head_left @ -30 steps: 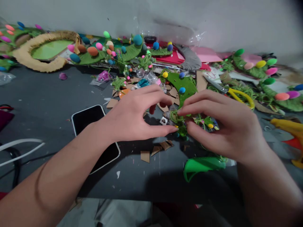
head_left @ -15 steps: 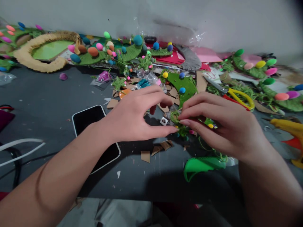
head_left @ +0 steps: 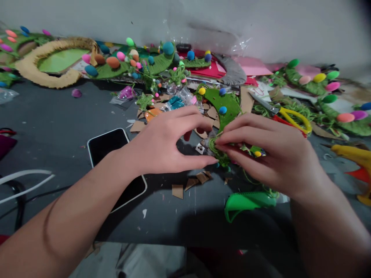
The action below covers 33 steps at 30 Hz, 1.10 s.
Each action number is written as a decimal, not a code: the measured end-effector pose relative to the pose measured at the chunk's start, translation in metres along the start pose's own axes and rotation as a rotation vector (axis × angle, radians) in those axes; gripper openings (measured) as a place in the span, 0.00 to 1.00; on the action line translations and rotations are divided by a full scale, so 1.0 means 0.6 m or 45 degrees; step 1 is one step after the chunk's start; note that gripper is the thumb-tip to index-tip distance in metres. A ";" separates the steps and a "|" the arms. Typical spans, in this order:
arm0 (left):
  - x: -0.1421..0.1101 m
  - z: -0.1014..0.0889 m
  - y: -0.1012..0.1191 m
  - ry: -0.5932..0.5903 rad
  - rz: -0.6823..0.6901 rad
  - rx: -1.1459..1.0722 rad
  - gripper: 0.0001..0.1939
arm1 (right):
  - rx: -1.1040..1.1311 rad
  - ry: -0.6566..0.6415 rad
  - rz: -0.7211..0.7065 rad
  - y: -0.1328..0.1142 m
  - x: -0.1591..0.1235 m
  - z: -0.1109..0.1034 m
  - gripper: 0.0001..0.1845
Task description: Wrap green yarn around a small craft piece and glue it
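Both hands meet over a small green twine-wrapped piece near the middle of the dark table. My left hand curves round it from the left, thumb tip touching its lower edge, fingers arched above. My right hand pinches the green twine from the right, fingers pressed together on it. A green felt shape with small coloured balls lies just behind the hands. A loose green cord trails under my right hand.
A phone lies face up under my left forearm. Cardboard scraps litter the table. A green plastic tool lies near the front edge, yellow-handled scissors and a yellow glue gun at right. Decorated wreaths line the back wall.
My right hand's fingers have slid a little left and closed tighter over the green twine, covering the loop that showed before. My left hand has barely moved.
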<state>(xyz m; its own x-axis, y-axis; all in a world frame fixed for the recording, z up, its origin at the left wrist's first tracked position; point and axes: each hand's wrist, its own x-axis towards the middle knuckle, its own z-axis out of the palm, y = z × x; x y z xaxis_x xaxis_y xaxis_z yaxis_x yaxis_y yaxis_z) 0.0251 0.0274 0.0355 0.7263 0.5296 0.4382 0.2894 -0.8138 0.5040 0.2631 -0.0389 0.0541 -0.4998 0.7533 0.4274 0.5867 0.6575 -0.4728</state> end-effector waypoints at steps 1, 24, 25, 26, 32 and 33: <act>0.000 0.000 -0.001 -0.002 -0.006 0.001 0.17 | 0.005 -0.013 -0.009 -0.001 -0.001 0.000 0.09; 0.002 -0.001 -0.011 0.047 -0.067 -0.138 0.23 | 0.049 0.002 -0.107 -0.001 -0.004 -0.003 0.19; 0.002 -0.001 -0.010 0.045 -0.063 -0.137 0.23 | 0.049 -0.009 -0.100 -0.002 -0.004 -0.004 0.19; 0.002 0.000 -0.010 0.037 -0.061 -0.139 0.23 | 0.047 -0.021 -0.091 -0.002 -0.005 -0.005 0.19; 0.002 0.005 -0.023 0.025 -0.061 -0.204 0.23 | 0.058 -0.013 -0.094 0.003 -0.010 -0.007 0.18; 0.003 0.005 -0.025 0.046 -0.056 -0.213 0.22 | 0.059 -0.016 -0.099 0.004 -0.010 -0.006 0.18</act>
<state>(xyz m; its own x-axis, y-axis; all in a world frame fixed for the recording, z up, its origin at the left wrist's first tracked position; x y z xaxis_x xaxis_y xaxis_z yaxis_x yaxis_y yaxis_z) 0.0240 0.0398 0.0262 0.6916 0.5744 0.4379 0.2101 -0.7400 0.6390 0.2700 -0.0421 0.0532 -0.5511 0.6998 0.4545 0.5159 0.7138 -0.4736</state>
